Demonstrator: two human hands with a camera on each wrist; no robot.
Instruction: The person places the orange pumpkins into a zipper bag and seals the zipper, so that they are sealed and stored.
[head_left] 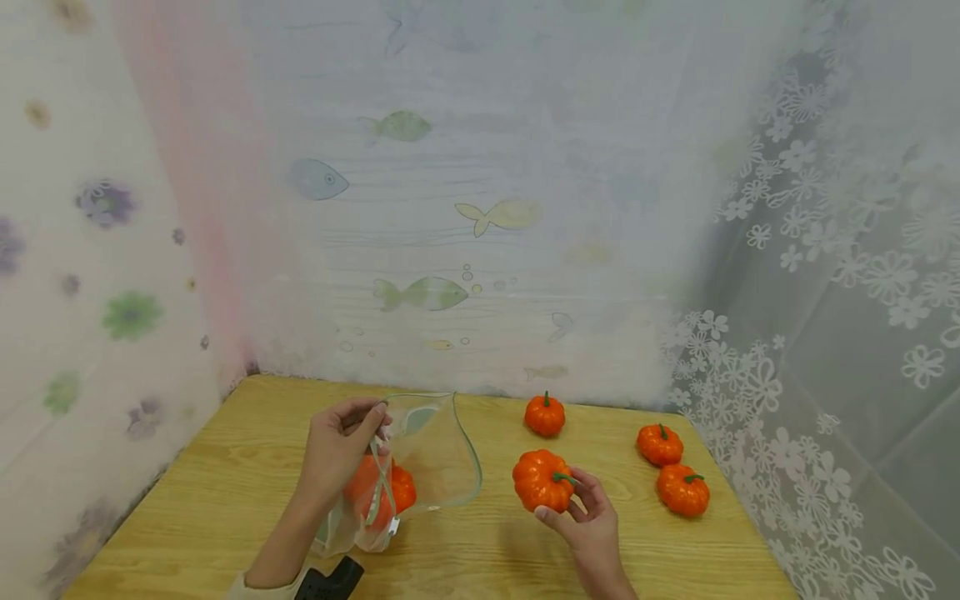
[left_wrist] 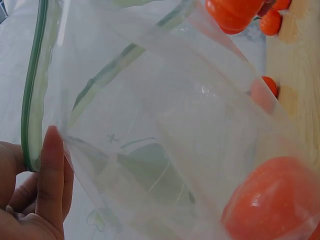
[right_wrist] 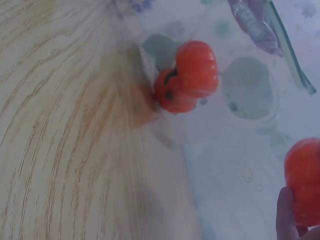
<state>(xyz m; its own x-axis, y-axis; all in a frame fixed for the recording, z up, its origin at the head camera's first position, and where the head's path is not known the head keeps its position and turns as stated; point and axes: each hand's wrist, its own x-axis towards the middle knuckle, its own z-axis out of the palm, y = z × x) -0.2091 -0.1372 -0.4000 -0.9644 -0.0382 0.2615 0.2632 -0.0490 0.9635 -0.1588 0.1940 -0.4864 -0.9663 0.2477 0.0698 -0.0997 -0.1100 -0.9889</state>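
My left hand [head_left: 341, 446] pinches the green-edged rim of a clear zip bag [head_left: 431, 454] and holds its mouth open toward the right. Orange toy pumpkins [head_left: 382, 492] lie inside the bag's bottom; one pumpkin in the bag [left_wrist: 272, 197] fills the lower right of the left wrist view, where my left fingers [left_wrist: 50, 170] grip the bag rim [left_wrist: 30, 100]. My right hand [head_left: 581, 508] holds an orange pumpkin with a green stem [head_left: 542, 481] just right of the bag mouth. The held pumpkin [right_wrist: 303, 180] and the bagged pumpkins [right_wrist: 187, 77] show in the right wrist view.
Three more small pumpkins sit on the wooden table [head_left: 225, 467]: one at the back [head_left: 544, 414], two at the right [head_left: 660, 444] [head_left: 683, 489]. Patterned curtains enclose the table at the back and both sides. A dark device [head_left: 330, 581] sits on my left wrist.
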